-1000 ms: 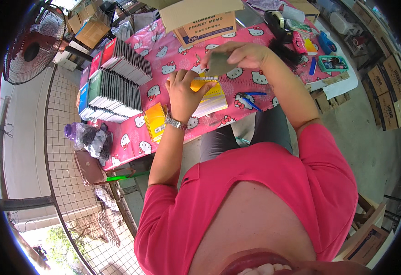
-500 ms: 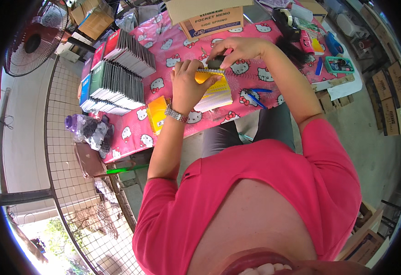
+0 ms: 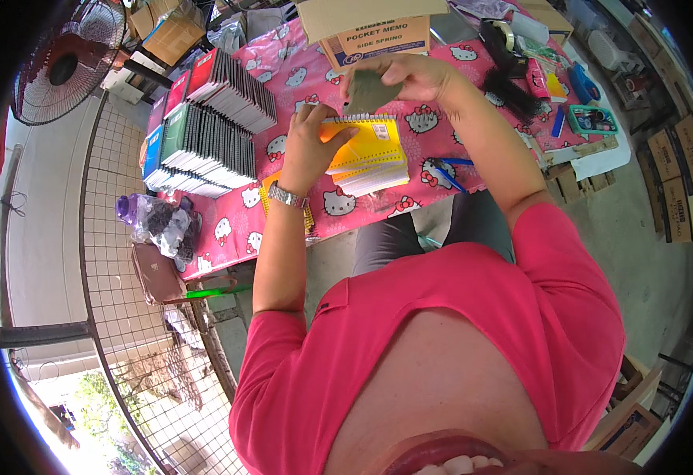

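Observation:
In front of me lies a stack of yellow spiral notebooks (image 3: pixel 366 150), its wire binding along the far edge. My left hand (image 3: pixel 312 141) grips the stack's left side, thumb across the top cover. Just beyond the binding, my right hand (image 3: pixel 417 77) is closed on a flat grey-green piece (image 3: pixel 372 93), perhaps card, tilted above the notebooks. Part of that piece is hidden by the fingers. Another yellow spiral notebook (image 3: pixel 269 188) rests on the table beside my left wrist, partly covered by it.
Tall stacks of spiral notebooks (image 3: pixel 208 146) stand at the left. A cardboard box (image 3: pixel 382 39) sits at the back. Blue pens (image 3: pixel 451 178) lie right of the yellow stack. Farther right are black bristles (image 3: pixel 512 93) and a green tray (image 3: pixel 592 120). A fan (image 3: pixel 65 67) stands far left.
My right hand has lifted the grey-green piece from the binding edge up and away, so more of its face shows. My left hand stays on the notebook stack.

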A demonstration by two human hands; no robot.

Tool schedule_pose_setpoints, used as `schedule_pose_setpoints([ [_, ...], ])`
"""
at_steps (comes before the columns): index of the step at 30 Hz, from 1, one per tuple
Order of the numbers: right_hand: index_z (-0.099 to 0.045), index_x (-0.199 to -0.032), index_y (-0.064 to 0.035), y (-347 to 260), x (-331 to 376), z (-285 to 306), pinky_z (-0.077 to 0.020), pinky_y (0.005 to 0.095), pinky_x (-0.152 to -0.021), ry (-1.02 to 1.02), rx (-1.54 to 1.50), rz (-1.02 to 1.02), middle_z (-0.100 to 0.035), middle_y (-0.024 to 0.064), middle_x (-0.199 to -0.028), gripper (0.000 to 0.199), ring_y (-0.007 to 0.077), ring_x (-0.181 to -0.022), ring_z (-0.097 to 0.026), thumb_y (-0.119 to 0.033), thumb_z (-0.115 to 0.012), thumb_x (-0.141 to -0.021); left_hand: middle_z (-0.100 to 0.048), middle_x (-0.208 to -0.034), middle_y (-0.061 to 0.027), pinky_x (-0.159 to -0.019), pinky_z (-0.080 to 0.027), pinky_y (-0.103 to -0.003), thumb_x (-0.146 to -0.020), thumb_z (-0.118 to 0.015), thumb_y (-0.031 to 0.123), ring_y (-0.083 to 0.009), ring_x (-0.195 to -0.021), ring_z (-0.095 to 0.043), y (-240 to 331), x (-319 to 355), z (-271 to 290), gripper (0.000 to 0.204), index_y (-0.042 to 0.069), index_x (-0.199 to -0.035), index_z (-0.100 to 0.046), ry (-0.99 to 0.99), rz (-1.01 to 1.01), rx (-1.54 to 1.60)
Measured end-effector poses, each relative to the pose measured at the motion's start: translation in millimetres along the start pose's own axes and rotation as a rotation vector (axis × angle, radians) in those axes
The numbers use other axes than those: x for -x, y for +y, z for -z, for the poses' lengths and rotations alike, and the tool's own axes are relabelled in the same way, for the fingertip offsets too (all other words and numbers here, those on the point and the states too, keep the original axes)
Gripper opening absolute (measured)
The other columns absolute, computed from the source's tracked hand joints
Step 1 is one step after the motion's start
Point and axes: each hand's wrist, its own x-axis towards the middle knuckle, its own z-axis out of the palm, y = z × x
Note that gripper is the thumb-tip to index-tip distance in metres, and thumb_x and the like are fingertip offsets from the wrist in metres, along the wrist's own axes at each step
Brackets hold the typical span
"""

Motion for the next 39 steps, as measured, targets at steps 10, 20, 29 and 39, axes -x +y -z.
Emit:
schedule_pose_setpoints([
  [10, -0.059, -0.125, -0.0013, 4.2, -8.2, 2.5, -0.0417, 0.0320, -0.103, 0.163, 0.238, -0.146, -0.060, 0.0116, -0.123, 0.054, 0.0193, -0.114, -0.057, -0.020, -0.069, -0.075, -0.067, -0.084, -0.0057, -0.068, -0.050, -0.024, -0.081, -0.077, 0.009, -0.0109, -0.076, -0.062, -12.8, -3.7, 1.9, 0.028, -0.002, -0.100, -0.060, -0.129, 0.173, 0.318],
  [20, -0.058, -0.127, -0.0141, 142.4, 65.3, 97.3, -0.0482, 0.0382, -0.090, 0.701, 1.231, -0.677, -0.066, 0.0122, -0.113, 0.056, 0.0290, -0.107, -0.061, -0.048, -0.066, -0.083, -0.066, -0.081, -0.0070, -0.062, -0.051, -0.024, -0.088, -0.069, 0.008, -0.0095, -0.068, -0.062, -13.7, -4.0, -13.4, 0.018, -0.003, -0.099, -0.060, 0.054, 0.280, 0.649],
  [29, -0.046, -0.139, -0.0117, 228.6, 177.3, -45.4, -0.0354, 0.0545, -0.103, 0.878, 1.686, -0.433, -0.048, 0.0168, -0.136, 0.063, 0.0396, -0.125, -0.044, -0.039, -0.065, -0.085, -0.057, -0.073, -0.0043, -0.051, -0.055, -0.026, -0.099, -0.056, 0.022, -0.0099, -0.061, -0.062, 10.6, 16.1, -26.3, 0.024, -0.001, -0.096, -0.059, 0.236, 0.252, 0.387],
  [39, -0.056, -0.124, -0.0062, 79.2, 75.8, -115.6, -0.0437, 0.0465, -0.090, 0.923, 1.117, 0.442, -0.060, 0.0155, -0.109, 0.054, 0.0360, -0.102, -0.056, -0.022, -0.076, -0.076, -0.064, -0.066, -0.0102, -0.045, -0.048, -0.027, -0.095, -0.061, 0.019, -0.0195, -0.056, -0.069, 4.0, 19.1, -33.7, 0.018, 0.002, -0.091, -0.056, 0.313, 0.238, 0.372],
])
